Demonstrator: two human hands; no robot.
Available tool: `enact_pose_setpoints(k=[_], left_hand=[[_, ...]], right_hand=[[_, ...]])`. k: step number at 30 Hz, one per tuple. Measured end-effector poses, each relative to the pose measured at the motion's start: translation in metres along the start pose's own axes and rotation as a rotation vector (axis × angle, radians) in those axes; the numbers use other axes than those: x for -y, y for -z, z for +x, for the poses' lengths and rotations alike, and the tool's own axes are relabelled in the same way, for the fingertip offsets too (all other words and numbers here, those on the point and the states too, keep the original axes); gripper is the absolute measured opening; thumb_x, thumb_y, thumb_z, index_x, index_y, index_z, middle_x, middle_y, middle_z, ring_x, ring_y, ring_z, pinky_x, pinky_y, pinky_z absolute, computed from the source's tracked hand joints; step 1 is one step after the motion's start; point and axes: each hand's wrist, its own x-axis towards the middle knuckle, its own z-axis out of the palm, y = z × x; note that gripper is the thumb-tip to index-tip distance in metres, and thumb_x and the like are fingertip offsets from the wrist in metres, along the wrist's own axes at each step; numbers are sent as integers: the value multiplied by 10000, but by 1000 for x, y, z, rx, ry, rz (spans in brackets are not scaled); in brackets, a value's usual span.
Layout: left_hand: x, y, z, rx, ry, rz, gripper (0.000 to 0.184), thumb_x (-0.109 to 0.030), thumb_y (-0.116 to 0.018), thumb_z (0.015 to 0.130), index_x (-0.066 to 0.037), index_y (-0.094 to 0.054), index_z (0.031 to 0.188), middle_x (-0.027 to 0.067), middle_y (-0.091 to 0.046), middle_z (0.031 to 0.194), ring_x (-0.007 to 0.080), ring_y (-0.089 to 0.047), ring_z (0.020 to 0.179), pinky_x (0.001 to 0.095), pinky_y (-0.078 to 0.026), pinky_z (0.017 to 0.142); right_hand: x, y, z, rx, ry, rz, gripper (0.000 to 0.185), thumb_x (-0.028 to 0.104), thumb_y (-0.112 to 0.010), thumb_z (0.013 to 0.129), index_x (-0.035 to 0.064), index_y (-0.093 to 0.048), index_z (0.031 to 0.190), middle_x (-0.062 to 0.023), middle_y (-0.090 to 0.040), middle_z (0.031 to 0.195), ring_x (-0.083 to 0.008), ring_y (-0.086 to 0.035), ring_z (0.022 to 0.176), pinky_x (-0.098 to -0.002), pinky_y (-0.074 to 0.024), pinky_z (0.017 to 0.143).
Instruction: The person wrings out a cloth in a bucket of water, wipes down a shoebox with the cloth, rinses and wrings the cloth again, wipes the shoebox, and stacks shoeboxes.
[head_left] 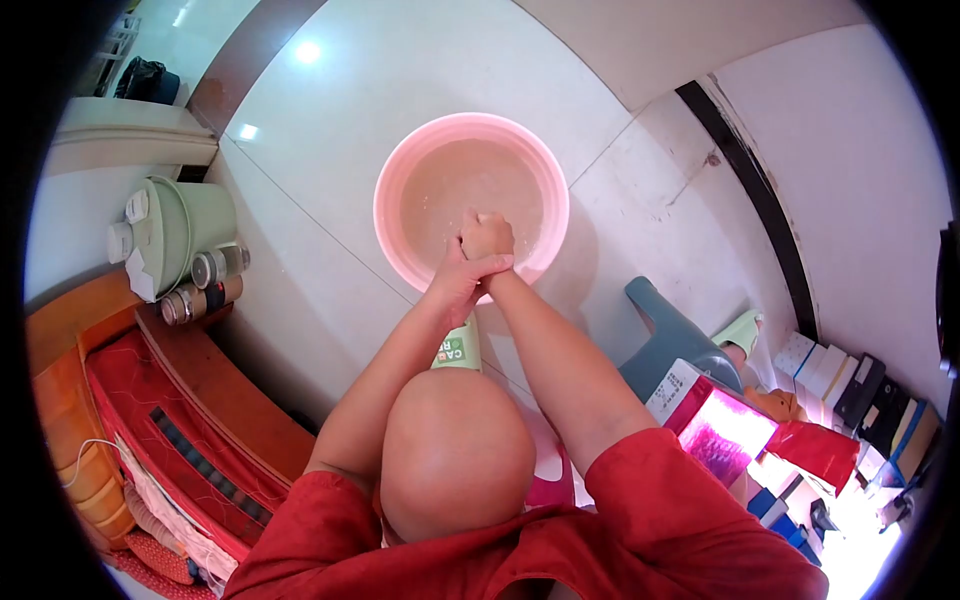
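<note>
Both of my hands are over a round pink basin (384,205) of cloudy water on the tiled floor. My left hand (462,280) is closed around my right wrist, its thumb lying across the top. My right hand (489,236) is curled into a fist just above or at the water; whatever it may hold is hidden. Some pale specks float near it. Below the hands, a bent bare knee (458,455) sticks up, with a light green slipper (458,347) bearing printed letters beyond it.
A green bucket (210,225) and glass jars (205,300) stand at the left beside an orange-brown wooden seat (220,385) with red cloth. On the right are a grey-blue plastic stool (665,335), a pink shiny package (722,435) and several boxes (825,375) along the wall.
</note>
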Motion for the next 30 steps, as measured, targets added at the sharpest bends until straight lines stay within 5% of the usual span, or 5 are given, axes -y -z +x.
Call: enact_pose_setpoints(k=[7, 11, 16, 18, 30], left_hand=[[-5, 38, 4, 71, 5, -190, 931, -403, -714, 814, -196, -133, 1511, 140, -252, 1485, 392, -297, 1335, 635, -382, 952], [-14, 38, 2, -99, 54, 23, 1002, -481, -677, 833, -232, -21, 1548, 145, 2, 1602, 416, -164, 1411, 682, -199, 1048], [-28, 2, -9, 16, -78, 472, 436, -184, -623, 875, -99, -567, 1299, 113, -525, 1327, 194, -488, 1180, 346, -381, 994], [-37, -12, -17, 67, -158, 574, 420, -165, -614, 875, -94, -572, 1287, 90, -541, 1294, 169, -503, 1126, 331, -399, 959], [-1, -187, -201, 645, -500, 1266, 407, -189, -619, 896, -75, -559, 1283, 91, -618, 1206, 204, -570, 1113, 343, -452, 949]], right_hand=[[-13, 15, -4, 390, -21, 315, 236, 105, -575, 805, -7, -625, 1006, -156, -660, 864, -270, -641, 733, -378, -511, 690], [-21, 25, -17, 234, 19, 226, 561, 19, -637, 743, -18, -444, 1268, -164, -611, 1034, -233, -631, 735, -327, -527, 617], [-19, 69, -46, 21, -70, 72, 426, 55, -653, 751, -4, -574, 1165, -212, -609, 1027, -286, -644, 752, -351, -536, 664], [-20, 93, -79, -21, 277, 10, 285, 87, -655, 812, -44, -613, 1061, -165, -625, 985, -223, -629, 727, -317, -526, 667], [-73, 265, -309, -111, -12, 1064, 206, 167, -658, 911, 18, -655, 1053, -35, -642, 851, -108, -616, 755, -259, -501, 615]])
